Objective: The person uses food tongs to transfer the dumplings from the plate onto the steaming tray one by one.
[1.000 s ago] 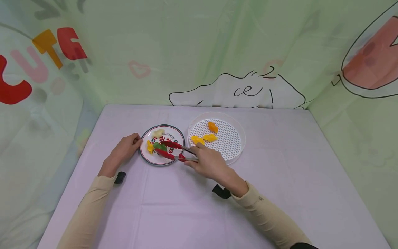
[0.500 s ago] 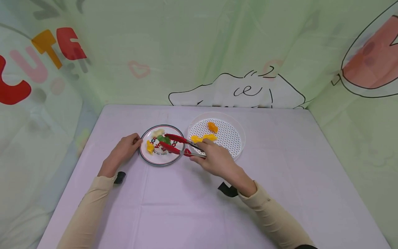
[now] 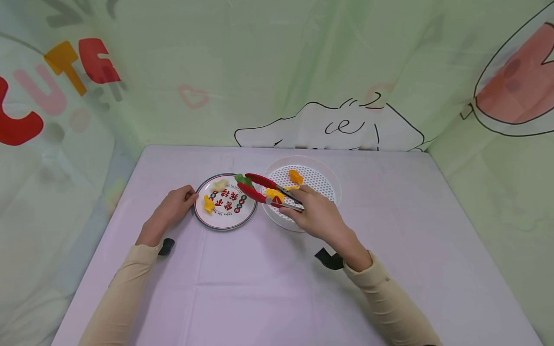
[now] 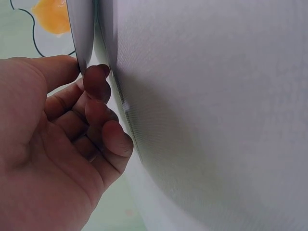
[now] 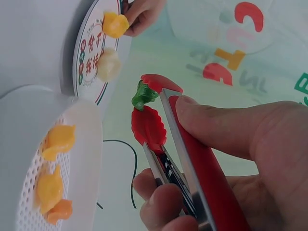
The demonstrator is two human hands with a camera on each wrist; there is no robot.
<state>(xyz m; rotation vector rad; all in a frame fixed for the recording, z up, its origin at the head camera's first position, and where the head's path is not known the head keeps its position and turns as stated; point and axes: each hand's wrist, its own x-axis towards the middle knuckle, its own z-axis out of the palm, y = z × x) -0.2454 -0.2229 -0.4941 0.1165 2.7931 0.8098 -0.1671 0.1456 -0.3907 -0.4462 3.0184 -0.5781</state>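
Just left of the head view's centre, the green piece hangs by the upper-right rim of the plate, between the tips of the tongs. The right hand wraps its grip round them, presumably squeezing. At left, the left hand pinches the rim, likely for steadiness. The sieve lies right of the plate.

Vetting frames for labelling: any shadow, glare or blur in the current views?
Head: soft, fairly even light, a faint shadow on the tablecloth near the right hand, no strong glare; left wrist: a broad, soft-edged shadow on the tablecloth beside the left hand; right wrist: scene turned sideways, backdrop lettering softer than the tongs.
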